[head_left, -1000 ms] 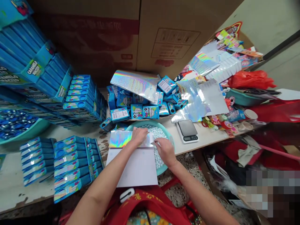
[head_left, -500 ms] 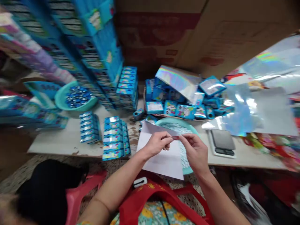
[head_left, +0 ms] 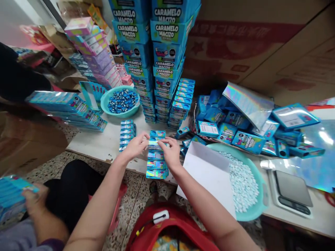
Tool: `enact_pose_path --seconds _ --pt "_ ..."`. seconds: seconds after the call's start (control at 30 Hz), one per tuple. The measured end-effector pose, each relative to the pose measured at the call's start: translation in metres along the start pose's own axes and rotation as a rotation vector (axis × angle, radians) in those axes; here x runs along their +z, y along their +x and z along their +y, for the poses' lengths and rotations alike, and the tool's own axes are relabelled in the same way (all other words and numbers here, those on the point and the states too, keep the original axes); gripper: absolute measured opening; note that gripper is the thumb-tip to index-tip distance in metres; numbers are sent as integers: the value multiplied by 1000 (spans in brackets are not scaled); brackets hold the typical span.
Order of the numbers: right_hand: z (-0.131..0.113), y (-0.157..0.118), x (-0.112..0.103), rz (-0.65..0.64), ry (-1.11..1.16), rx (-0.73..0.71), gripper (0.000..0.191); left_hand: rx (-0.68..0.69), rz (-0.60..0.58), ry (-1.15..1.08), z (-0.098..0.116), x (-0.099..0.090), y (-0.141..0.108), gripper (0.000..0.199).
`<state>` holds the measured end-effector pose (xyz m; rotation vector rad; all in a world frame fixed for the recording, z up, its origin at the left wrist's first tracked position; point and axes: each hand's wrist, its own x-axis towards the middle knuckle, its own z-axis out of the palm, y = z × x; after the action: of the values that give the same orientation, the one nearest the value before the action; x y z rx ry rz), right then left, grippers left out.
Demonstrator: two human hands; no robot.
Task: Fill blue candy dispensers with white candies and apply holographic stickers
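Note:
Small blue candy boxes (head_left: 157, 164) stand in a row at the table's front edge, their shiny top ends facing up. My left hand (head_left: 138, 143) pinches the left end of one box's narrow top in this row. From the other side, my right hand (head_left: 169, 148) has its thumb and fingers closed on the right end of the same top. Whether the flap there is folded in is too small to tell. Left of my hands stands a second short row of blue boxes (head_left: 127, 134).
Tall box stacks (head_left: 167, 52) rise behind. A turquoise basin (head_left: 104, 104) holds blue wrapped candies; another basin (head_left: 261, 205) holds pale pieces, with a white sheet (head_left: 206, 174) over its edge. A scale (head_left: 291, 191) sits right. At lower left, a co-worker's hand (head_left: 35, 198) holds boxes.
Both hands have moved left from above the white sheet and basin to the row of boxes. The thin reddish strip between my fingers no longer shows. The view has swung left.

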<state>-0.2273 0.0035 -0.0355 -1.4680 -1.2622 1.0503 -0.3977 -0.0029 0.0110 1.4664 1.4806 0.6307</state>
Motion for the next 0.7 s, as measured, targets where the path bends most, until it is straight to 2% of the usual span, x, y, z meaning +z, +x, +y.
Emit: enact_pose_path --seconds 0.13,0.3,0.43,0.5,0.57,0.63,0.7 --pt "8 11 22 66 -110 26 17 36 -12 65 -23 -11 21 18" --pt "13 21 30 71 -173 54 15 23 -23 -31 -40 -5 33 14" --pt "16 25 29 102 -236 96 21 -143 -23 -232 -56 13 37 18" --pt "17 27 27 97 -268 94 26 -252 39 -205 -62 23 36 21" --pt "17 26 28 73 -284 46 24 -306 160 -141 -64 31 33 29" --pt "16 24 32 71 -289 -14 21 -247 255 -109 -63 36 27 42" --pt "12 21 31 74 -297 -53 16 -127 229 -73 -60 37 18 52"
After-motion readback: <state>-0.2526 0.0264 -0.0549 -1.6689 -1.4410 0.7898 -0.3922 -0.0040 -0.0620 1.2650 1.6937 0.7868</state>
